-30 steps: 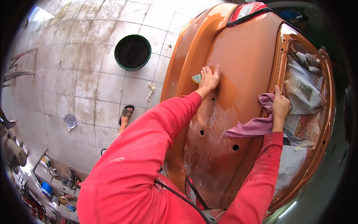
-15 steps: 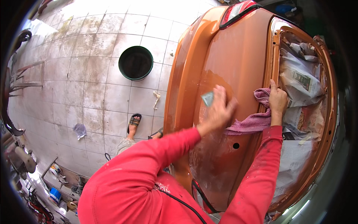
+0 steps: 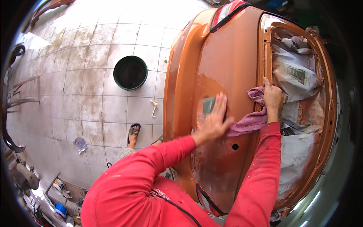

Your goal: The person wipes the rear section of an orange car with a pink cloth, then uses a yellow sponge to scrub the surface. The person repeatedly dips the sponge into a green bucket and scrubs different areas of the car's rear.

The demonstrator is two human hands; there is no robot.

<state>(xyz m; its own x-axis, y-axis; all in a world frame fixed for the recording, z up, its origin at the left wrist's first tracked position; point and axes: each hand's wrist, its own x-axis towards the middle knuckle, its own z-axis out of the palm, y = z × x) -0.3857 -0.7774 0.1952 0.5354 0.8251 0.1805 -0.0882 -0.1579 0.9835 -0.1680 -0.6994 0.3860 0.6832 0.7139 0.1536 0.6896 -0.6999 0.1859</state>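
Note:
My left hand (image 3: 214,120) lies with fingers stretched over a grey-green sheet of sandpaper (image 3: 208,104), holding it against the orange car's rear panel (image 3: 230,68). Part of the sheet is hidden under the fingers. My right hand (image 3: 273,99) is closed on a pink cloth (image 3: 247,124) at the edge of the window opening, its thumb pointing up along the frame. The cloth trails down onto the panel, close to my left thumb. Around the sandpaper the panel looks wet and dull in patches.
Crumpled masking paper (image 3: 298,81) fills the window opening. A round hole (image 3: 235,146) sits in the panel below the cloth. On the tiled floor (image 3: 90,90) stands a dark green bucket (image 3: 130,72). Tools and cans, among them a blue one (image 3: 60,210), crowd the lower left.
My left hand has slid the sandpaper slightly nearer to me along the panel, and its motion blur has lessened. My right hand keeps its hold on the cloth. The view has shifted a little.

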